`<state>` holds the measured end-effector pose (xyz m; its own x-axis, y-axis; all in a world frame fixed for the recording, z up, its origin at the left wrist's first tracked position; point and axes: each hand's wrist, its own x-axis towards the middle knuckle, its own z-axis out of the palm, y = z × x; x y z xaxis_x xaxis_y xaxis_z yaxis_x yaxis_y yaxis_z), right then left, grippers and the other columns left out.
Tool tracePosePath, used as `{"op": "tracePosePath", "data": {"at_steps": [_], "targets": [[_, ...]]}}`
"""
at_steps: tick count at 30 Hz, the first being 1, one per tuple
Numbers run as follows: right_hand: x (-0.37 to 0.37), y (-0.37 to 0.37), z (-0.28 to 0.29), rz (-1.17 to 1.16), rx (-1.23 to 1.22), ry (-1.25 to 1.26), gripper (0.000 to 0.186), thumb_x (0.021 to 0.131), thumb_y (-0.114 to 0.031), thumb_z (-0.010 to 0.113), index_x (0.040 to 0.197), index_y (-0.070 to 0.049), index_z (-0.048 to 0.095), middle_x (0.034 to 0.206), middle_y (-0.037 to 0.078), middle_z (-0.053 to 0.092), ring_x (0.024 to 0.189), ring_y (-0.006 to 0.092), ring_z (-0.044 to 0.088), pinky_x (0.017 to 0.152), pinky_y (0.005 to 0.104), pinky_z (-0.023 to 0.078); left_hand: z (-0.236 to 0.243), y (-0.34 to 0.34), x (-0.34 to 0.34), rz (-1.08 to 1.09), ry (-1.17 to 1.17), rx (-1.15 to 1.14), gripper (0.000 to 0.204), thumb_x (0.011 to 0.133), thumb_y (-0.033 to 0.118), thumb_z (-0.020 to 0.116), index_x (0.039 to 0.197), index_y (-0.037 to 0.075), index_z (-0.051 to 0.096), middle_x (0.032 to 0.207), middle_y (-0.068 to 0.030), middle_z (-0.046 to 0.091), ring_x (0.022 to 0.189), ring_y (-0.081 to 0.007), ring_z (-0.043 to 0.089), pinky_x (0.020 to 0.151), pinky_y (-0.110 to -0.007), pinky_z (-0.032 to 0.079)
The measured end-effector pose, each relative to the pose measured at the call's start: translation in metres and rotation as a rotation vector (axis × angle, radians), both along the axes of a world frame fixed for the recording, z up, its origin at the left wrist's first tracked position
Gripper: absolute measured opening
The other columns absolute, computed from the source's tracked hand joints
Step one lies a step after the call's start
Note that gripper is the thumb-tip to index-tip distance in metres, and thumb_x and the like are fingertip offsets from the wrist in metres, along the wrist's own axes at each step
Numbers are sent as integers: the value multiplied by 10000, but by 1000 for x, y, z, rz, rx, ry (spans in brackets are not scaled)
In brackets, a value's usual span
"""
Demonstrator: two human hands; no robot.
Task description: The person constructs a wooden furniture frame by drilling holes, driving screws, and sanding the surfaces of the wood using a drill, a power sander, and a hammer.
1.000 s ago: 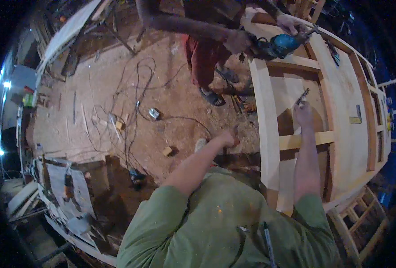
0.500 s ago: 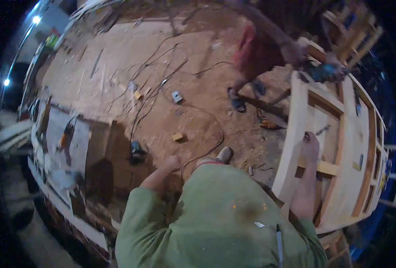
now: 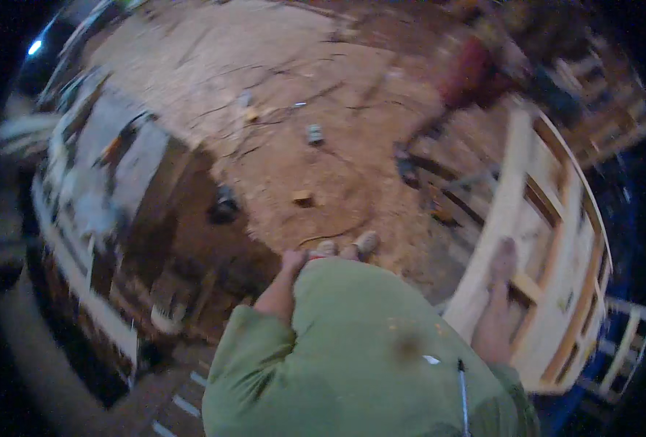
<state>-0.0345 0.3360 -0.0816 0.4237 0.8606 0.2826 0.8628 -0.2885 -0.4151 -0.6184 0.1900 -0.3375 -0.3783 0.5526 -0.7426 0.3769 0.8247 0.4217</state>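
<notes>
My left hand (image 3: pixel 291 259) hangs low beside my green shirt, above the dusty floor; it is small and blurred, and I see nothing in it. To the right, my right hand (image 3: pixel 503 256) is over the near part of a pale wooden frame (image 3: pixel 507 191), close to its long left board. Motion smears its fingers, so I cannot tell whether it touches or grips the wood. The frame has long side boards and several cross-pieces, with one short cross-piece (image 3: pixel 527 287) just right of my right wrist.
Another person in red (image 3: pixel 468 73), blurred, leans at the frame's far end. On the floor lie a yellowish block (image 3: pixel 303 198), a small grey box (image 3: pixel 314 135), cords and a dark tool (image 3: pixel 224 205). A workbench (image 3: pixel 130 138) with an orange tool (image 3: pixel 111 149) stands left.
The whole view has turned, and the floor things sit further right. My right hand has moved a little nearer me along the frame. The other person is further toward the upper right.
</notes>
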Motion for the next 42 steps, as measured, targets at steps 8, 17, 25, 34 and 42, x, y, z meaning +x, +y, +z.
{"op": "tracePosePath", "data": {"at_steps": [8,17,25,34,42], "targets": [[-120,-134,54,185,-65,-101,591,883,-243,589,1389,8,414,1288,293,516,1141,448,513,1014,485,398,-97,1,-59,-1080,388,186,200,813,228,588,799,78,719,785,-148,701,732,-284,689,642,-402,532],[-136,-248,80,-228,-320,171,435,913,-374,551,1144,-6,579,921,246,657,855,418,631,792,469,493,14,22,47,-1270,238,3,282,800,285,616,926,52,714,892,-140,710,847,-296,685,704,-410,537],[-123,-251,68,-79,-68,343,470,881,-262,597,1211,58,499,1007,250,614,826,402,630,784,443,504,0,4,101,-528,-271,62,264,812,220,623,929,-16,624,770,-141,658,612,-205,603,527,-381,480],[-88,-444,96,412,-141,631,363,876,-234,617,1165,-21,562,1048,188,614,960,360,604,853,432,486,50,-105,236,-141,-558,537,75,844,46,616,882,-18,613,840,-135,657,763,-219,621,708,-338,490],[13,-642,29,-337,-396,599,298,799,-247,709,929,7,624,917,182,645,864,293,644,775,388,497,275,-56,376,-427,-444,1259,175,845,82,618,958,-52,615,1035,-209,597,874,-308,617,789,-363,498]]}}
